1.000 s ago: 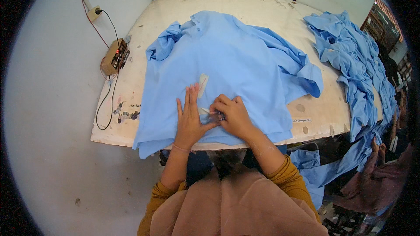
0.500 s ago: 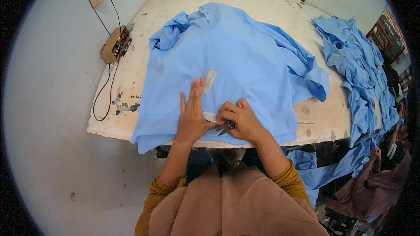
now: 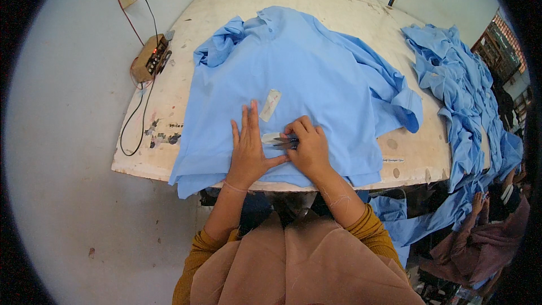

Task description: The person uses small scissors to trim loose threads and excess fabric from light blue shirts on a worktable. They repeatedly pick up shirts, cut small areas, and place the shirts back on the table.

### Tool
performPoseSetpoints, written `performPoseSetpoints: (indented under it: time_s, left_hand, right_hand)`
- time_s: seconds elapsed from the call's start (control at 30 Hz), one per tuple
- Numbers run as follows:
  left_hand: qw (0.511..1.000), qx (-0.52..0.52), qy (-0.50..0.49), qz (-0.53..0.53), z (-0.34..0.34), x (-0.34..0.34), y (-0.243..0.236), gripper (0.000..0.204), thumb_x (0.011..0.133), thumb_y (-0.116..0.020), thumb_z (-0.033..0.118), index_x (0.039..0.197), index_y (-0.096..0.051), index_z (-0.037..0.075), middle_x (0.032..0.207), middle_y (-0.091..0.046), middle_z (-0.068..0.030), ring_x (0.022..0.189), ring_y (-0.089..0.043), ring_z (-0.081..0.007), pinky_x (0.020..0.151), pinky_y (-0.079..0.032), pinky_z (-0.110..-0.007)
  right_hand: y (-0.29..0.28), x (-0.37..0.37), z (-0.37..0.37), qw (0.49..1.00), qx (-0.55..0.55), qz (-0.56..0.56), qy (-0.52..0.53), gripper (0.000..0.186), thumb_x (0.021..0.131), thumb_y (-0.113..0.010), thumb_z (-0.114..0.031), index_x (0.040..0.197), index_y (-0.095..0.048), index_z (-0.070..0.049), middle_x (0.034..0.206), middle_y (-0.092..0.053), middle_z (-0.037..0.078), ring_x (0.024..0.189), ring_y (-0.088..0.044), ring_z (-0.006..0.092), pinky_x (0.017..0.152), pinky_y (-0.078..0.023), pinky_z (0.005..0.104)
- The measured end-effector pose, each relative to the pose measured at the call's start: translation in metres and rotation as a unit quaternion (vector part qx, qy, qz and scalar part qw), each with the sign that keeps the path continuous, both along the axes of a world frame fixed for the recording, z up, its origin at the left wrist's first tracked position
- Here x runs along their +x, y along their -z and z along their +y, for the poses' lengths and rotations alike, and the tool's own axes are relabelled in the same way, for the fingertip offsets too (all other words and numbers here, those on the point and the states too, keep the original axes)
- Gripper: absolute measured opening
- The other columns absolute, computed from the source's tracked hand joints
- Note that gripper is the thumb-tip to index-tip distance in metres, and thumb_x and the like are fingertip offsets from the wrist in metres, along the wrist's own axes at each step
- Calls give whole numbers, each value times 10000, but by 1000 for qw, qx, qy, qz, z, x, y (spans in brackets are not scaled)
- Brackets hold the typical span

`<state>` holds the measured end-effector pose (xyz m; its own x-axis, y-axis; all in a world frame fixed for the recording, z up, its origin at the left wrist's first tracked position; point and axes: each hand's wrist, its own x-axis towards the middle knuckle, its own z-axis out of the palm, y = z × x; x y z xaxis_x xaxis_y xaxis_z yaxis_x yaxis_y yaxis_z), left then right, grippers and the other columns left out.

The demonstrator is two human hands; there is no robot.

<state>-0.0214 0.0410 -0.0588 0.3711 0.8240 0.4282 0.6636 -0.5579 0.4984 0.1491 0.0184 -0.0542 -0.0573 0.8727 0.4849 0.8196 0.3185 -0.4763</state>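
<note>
A light blue shirt lies spread over the table, its collar at the far side. My left hand rests flat on its lower part, fingers stretched and thumb out to the right. In my right hand is a pair of thread snips, the dark blades pointing left. A whitish strip lies under or beside the blades, and I cannot tell whether they touch it. Above it on the cloth sits a pale paper slip with handwriting.
Crumpled blue garments are heaped along the table's right side and hang over its edge. At lower right, a co-worker's hands are by that cloth. A brown control box with cables stands at the left edge.
My right hand has shifted slightly away from me, and the snips have swung from pointing down-left to pointing left. My left hand stays nearly in place. The co-worker's hands now show at the cloth.
</note>
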Motion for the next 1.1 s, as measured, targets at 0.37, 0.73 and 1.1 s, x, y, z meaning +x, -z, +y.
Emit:
performPoseSetpoints:
  time_s: [0.37,0.73,1.1]
  left_hand:
    - [999,37,3,-34,-1,0,-3,1248,644,-850,482,1533,-114,7,1585,-147,-237,1468,-118,-439,1149,-121,-625]
    - [973,-62,220,35,-38,-14,-5,227,853,-726,249,1008,-676,91,1013,-651,-52,1013,-594,-219,917,-409,-367]
    - [811,-382,362,-254,-67,-21,-44,157,979,-604,156,1039,-650,18,994,-670,-76,888,-641,-151,776,-511,-285]
  right_hand:
    - [-1,27,-1,981,25,190,-9,290,702,-671,46,968,-601,-47,912,-608,122,832,-630,307,729,-477,399]
    - [-20,112,-114,986,-157,-5,50,375,726,-783,-221,1074,-661,-153,911,-645,33,787,-587,223,834,-321,380]
    - [-2,136,-118,983,-68,2,169,250,647,-763,-204,871,-679,-130,927,-592,41,889,-560,248,817,-291,407]
